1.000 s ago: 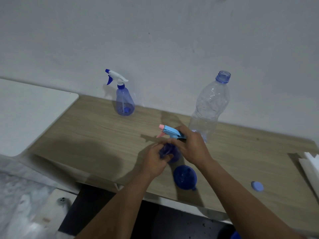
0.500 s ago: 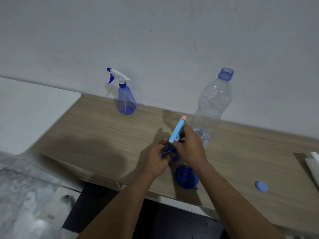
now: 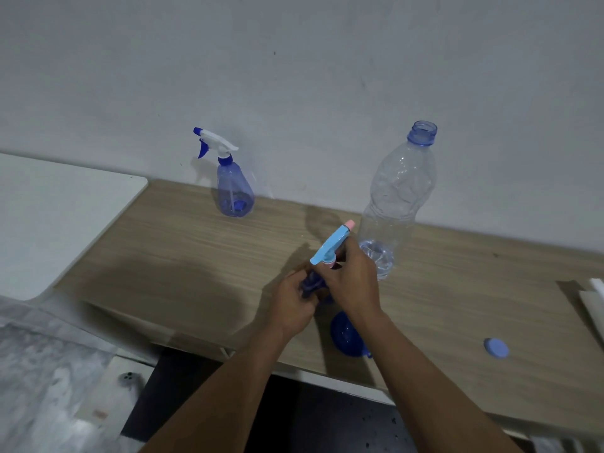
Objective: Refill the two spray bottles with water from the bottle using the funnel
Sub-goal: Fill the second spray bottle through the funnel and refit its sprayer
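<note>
The round blue plastic funnel [image 3: 346, 335] lay near the wooden table [image 3: 196, 256] edge. Just beyond, the left hand [image 3: 294, 305] gripped the small dark-blue spray bottle [image 3: 310, 284]. The right hand [image 3: 353, 282] grasped its light-blue, pink-tipped trigger head [image 3: 331, 245]. Twisting it cleanly likely needed the body held upright and steady. The clear uncapped water bottle [image 3: 397, 197] stood behind.

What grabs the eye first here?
Both hands meet over the wooden table: the left hand grips a small dark-blue spray bottle while the right hand holds its light-blue trigger head. Just behind stands a tall clear water bottle, uncapped. A second spray bottle stands by the wall, a blue funnel near the front edge.
</note>
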`<state>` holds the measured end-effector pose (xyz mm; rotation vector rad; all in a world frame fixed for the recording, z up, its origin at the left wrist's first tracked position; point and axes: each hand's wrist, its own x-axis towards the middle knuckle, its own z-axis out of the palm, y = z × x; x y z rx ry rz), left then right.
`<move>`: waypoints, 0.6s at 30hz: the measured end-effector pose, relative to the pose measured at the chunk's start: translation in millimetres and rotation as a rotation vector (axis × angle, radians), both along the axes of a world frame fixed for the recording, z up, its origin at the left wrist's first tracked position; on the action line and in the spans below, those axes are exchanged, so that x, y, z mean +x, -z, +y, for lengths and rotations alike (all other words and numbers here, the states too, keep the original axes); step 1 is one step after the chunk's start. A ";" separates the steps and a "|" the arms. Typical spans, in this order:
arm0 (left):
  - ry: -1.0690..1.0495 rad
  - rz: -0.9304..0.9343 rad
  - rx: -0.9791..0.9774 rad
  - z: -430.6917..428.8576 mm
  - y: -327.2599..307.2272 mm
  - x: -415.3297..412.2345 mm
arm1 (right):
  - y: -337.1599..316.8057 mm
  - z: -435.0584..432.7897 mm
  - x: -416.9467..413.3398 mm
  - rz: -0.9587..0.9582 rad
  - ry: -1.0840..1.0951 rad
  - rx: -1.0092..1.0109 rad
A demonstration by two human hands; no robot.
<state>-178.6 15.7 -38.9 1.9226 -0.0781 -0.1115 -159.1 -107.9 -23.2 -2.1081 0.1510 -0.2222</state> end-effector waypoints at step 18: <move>-0.049 -0.069 -0.010 3.1 7.9 4.0 | 14.9 -2.2 -7.0 -0.124 -0.080 0.004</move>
